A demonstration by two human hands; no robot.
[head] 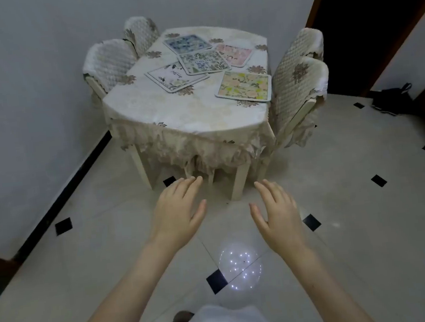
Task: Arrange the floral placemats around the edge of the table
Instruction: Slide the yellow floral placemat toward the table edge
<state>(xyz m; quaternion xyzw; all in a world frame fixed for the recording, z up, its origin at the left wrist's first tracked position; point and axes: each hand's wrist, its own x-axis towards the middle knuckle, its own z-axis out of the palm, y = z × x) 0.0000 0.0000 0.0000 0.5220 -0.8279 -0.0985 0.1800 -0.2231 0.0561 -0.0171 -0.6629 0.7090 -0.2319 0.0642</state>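
Pale floor tiles (355,225) with small black diamond insets run up to a grey wall, where a cloth-draped counter (175,107) stands with quilted-cover chairs at both sides. On its far half lie five floral placemats: a white one (176,76) farthest left, a blue one (187,43) behind it, a green one (204,61) overlapping the white one's edge, a pink one (234,54) beside it, and a yellow one (244,86) alone at the right edge. Well short of the counter, the left hand (177,211) and right hand (278,211) hover over the floor, palms down, fingers spread, holding nothing.
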